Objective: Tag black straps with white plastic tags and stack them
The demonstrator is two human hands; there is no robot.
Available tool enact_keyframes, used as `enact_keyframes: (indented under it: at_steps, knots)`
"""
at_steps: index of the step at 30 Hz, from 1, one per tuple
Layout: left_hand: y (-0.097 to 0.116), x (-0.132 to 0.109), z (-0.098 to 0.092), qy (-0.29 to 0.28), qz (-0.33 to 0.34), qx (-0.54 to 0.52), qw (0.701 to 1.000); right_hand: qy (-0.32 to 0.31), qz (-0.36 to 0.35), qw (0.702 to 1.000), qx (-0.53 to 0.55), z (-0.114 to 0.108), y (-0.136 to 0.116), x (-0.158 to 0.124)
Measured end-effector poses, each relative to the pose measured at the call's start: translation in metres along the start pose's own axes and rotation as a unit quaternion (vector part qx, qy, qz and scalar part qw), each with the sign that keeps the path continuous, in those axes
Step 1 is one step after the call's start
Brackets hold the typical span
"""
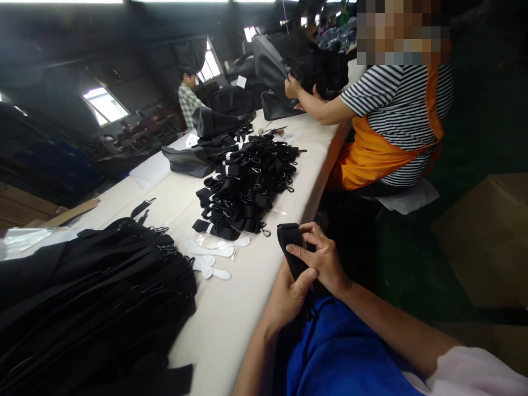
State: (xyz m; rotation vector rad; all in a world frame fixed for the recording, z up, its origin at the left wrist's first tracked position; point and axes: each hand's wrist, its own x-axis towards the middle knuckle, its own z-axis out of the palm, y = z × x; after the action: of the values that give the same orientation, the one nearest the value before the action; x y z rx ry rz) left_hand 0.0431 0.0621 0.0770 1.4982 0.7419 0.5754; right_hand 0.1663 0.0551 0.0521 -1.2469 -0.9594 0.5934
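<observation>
Over my lap at the table's edge, both hands grip a folded black strap (pixel 289 242). My left hand (pixel 291 297) wraps its lower part, with the thumb pressed on the front. My right hand (pixel 324 258) pinches the upper part from the right side, its fingertips near the top fold. Part of the strap is hidden behind my fingers, and dark cord-like ends hang below by the blue cloth (pixel 342 346) on my lap. Beyond my hands lies a heap of bundled black straps (pixel 247 187) with metal hooks and white bands.
White paper tabs (pixel 212 253) lie on the pale table (pixel 223 324). Long black straps (pixel 91 297) are stacked at the left. A co-worker in an orange apron (pixel 371 154) handles a black bag (pixel 305 60) at the far side. A cardboard box (pixel 487 236) stands right.
</observation>
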Motion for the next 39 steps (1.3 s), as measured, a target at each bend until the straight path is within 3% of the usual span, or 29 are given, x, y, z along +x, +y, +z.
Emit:
enact_keyframes:
  at_steps: [2,4,6,8,10,13,16,18,21,24,28,31,35,39]
  knots:
    - [-0.002,-0.003,-0.005,-0.009,-0.032,0.006,0.999,-0.011,0.024,1.000,0.017,-0.005,0.001,0.004]
    - [-0.001,-0.007,-0.009,-0.045,-0.034,-0.010,0.998,-0.042,0.103,0.988,0.110,-0.010,-0.001,0.007]
    - [-0.001,-0.010,-0.011,-0.105,-0.038,-0.047,0.993,-0.116,0.206,0.940,0.246,-0.015,-0.006,0.007]
    - [-0.004,-0.014,-0.011,-0.173,-0.063,-0.106,0.977,-0.210,0.288,0.868,0.346,-0.019,-0.012,0.007]
    - [-0.011,-0.018,-0.011,-0.207,-0.088,-0.181,0.957,-0.261,0.310,0.827,0.389,-0.020,-0.017,0.006]
    - [-0.026,-0.023,-0.011,-0.145,-0.073,-0.212,0.964,-0.229,0.246,0.854,0.397,-0.014,-0.017,0.002]
    - [-0.037,-0.026,-0.011,-0.003,-0.031,-0.089,0.996,-0.177,0.162,0.898,0.369,-0.001,-0.012,-0.003]
    - [-0.041,-0.028,-0.008,0.078,-0.016,0.015,0.997,-0.151,0.114,0.920,0.343,0.006,-0.009,-0.007]
    - [-0.041,-0.035,-0.003,0.135,0.004,0.118,0.984,-0.101,0.070,0.934,0.337,0.010,-0.012,-0.008]
    - [-0.038,-0.042,0.002,0.136,0.018,0.102,0.985,-0.084,0.111,0.913,0.382,0.006,-0.019,-0.003]
    - [-0.041,-0.042,0.010,0.070,-0.037,-0.128,0.989,-0.101,0.233,0.843,0.475,0.000,-0.017,0.009]
    - [-0.052,-0.034,0.018,0.084,-0.048,-0.244,0.965,-0.070,0.288,0.807,0.511,-0.001,-0.007,0.014]
    - [-0.064,-0.026,0.018,0.129,-0.064,-0.252,0.957,-0.058,0.327,0.805,0.491,0.002,0.006,0.014]
    - [-0.058,-0.029,-0.001,0.065,-0.107,-0.237,0.964,-0.080,0.320,0.824,0.460,0.011,0.012,0.014]
